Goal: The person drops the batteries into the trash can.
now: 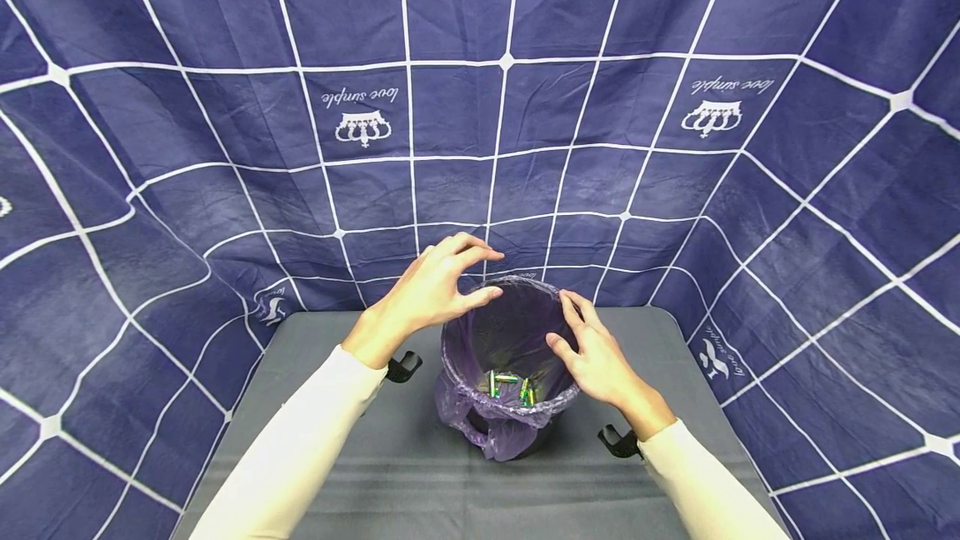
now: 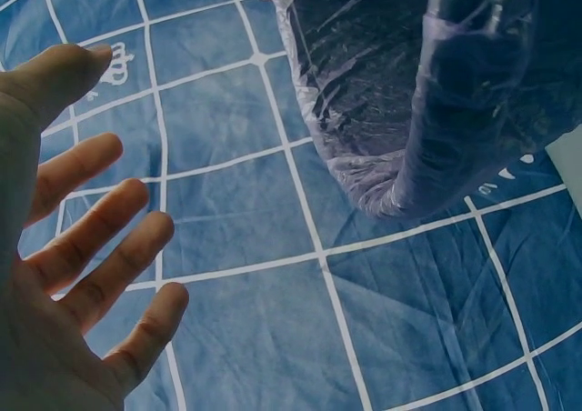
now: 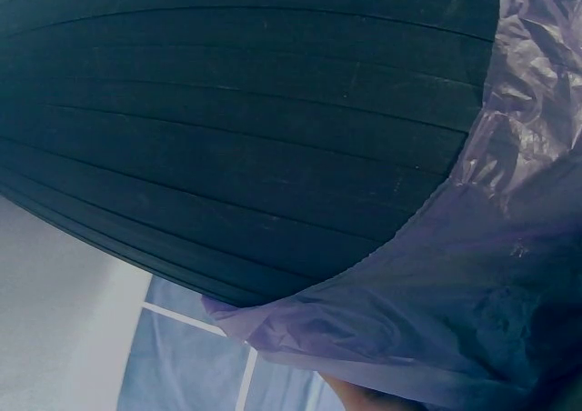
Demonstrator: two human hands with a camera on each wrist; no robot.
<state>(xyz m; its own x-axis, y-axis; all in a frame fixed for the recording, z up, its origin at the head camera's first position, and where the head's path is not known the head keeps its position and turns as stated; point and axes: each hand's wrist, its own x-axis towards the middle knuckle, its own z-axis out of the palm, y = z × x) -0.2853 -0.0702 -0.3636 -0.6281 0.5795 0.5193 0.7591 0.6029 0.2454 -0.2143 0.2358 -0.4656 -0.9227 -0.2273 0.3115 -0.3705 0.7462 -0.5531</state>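
A dark ribbed trash bin (image 3: 227,147) stands on the grey table, lined with a purple plastic bag (image 1: 498,419) folded over its rim. Several small green and gold batteries (image 1: 527,391) lie inside at the bottom. My right hand (image 1: 600,357) holds the bin's right rim through the bag, thumb over the inner side. Most of that hand is hidden behind the bag in the right wrist view. To the left of the bin, my left hand (image 1: 438,283) hovers by the far left rim, holding nothing. Its fingers are spread apart in the left wrist view.
The grey table (image 1: 322,440) extends around the bin. Blue cloth (image 1: 450,115) with white grid lines hangs behind and on both sides. A black curved bracket sits at each wrist, the left bracket (image 1: 405,367) and the right bracket (image 1: 619,442).
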